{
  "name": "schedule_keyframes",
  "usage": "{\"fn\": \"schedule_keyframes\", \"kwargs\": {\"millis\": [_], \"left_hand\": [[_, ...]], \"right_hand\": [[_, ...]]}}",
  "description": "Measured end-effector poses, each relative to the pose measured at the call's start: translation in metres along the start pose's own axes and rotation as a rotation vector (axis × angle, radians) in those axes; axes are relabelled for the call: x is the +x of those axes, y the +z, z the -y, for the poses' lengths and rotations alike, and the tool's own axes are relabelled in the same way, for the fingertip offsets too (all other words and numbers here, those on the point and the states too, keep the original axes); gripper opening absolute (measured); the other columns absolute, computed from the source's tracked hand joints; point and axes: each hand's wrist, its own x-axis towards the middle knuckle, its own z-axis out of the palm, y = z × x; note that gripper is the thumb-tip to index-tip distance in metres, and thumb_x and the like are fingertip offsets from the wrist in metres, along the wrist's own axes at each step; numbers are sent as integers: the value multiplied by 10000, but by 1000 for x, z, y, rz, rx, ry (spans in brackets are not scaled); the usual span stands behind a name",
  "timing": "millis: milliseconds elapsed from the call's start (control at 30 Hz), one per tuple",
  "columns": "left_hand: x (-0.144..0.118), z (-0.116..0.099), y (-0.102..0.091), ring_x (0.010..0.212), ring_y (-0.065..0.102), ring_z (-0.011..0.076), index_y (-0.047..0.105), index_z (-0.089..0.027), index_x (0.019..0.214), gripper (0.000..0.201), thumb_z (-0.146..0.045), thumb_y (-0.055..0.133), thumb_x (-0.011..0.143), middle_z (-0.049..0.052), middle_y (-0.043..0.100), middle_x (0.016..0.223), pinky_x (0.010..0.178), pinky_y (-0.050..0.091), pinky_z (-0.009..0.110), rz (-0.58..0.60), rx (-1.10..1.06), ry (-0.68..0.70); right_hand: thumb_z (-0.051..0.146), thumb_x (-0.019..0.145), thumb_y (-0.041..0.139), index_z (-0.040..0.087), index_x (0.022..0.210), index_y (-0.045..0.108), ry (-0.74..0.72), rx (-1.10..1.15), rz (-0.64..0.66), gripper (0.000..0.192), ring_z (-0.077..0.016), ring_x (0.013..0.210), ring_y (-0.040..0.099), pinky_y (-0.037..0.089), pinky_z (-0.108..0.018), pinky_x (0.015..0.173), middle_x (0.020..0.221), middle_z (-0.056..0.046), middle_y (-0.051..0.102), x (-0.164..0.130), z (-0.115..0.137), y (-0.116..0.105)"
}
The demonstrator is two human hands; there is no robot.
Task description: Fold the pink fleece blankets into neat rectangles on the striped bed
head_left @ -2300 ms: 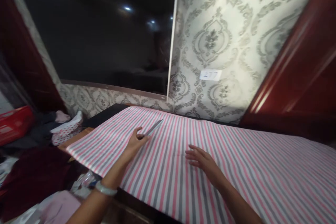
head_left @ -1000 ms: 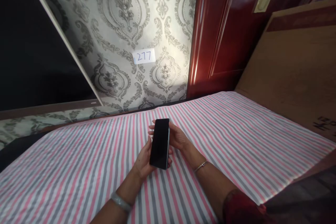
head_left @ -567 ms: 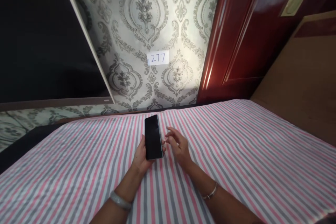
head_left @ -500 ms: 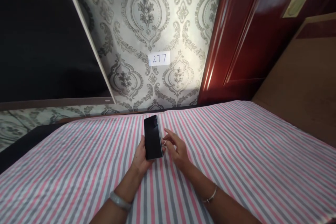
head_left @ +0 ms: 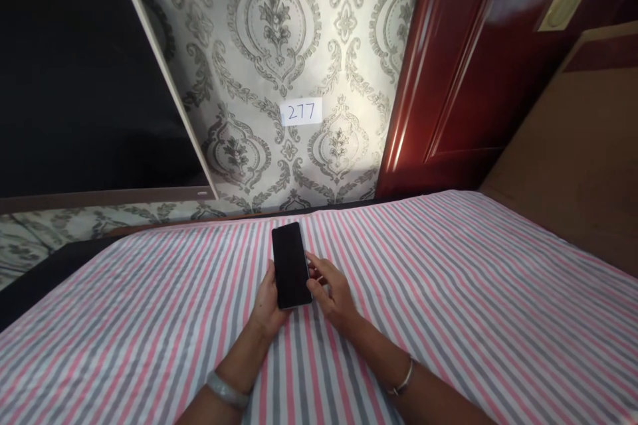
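A black phone (head_left: 290, 265) with a dark screen is held upright over a bed covered in a pink, grey and white striped sheet (head_left: 448, 292). My left hand (head_left: 266, 309) grips the phone from below and along its left edge. My right hand (head_left: 331, 289) rests against the phone's right edge, fingers curled at its side. A pale bangle sits on my left wrist and a thin bracelet on my right.
A patterned grey wallpaper wall carries a white label reading 277 (head_left: 300, 111). A large dark screen (head_left: 80, 80) hangs at the left. A red-brown wooden door (head_left: 473, 60) stands at the right, beside a brown headboard (head_left: 578, 146).
My left hand lifted the phone off the sheet at the left and brought it to the middle. The view swung right. My right hand closed in on the phone's right edge.
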Motion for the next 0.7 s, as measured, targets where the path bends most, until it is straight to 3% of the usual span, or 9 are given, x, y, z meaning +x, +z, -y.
{"fn": "schedule_keyframes", "kwargs": {"millis": [133,433,700], "left_hand": [[-2,1,1,1009,729,275,733,-79,1113,556,-480,360,1013,142,781,991,1069,472,451,-12,-14,-1],[-10,3,14,934,741,268,732,-49,1074,638,-543,334,1002,171,776,964,998,518,418,-38,107,35],[-5,5,10,1044,712,303,694,-64,1155,640,-552,310,1002,173,771,1001,1051,467,475,-33,72,73]], "right_hand": [[407,970,540,287,1428,534,21,-2,-16,474,-171,847,605,514,-274,679,983,-39,605,-1,-3,-1],[406,941,585,282,1415,554,47,-32,-33,492,-192,868,606,527,-303,700,978,-49,614,-4,-6,0],[407,918,599,268,1358,598,129,85,-17,461,-190,868,624,536,-283,683,1036,-58,645,-1,-7,-2]]}}
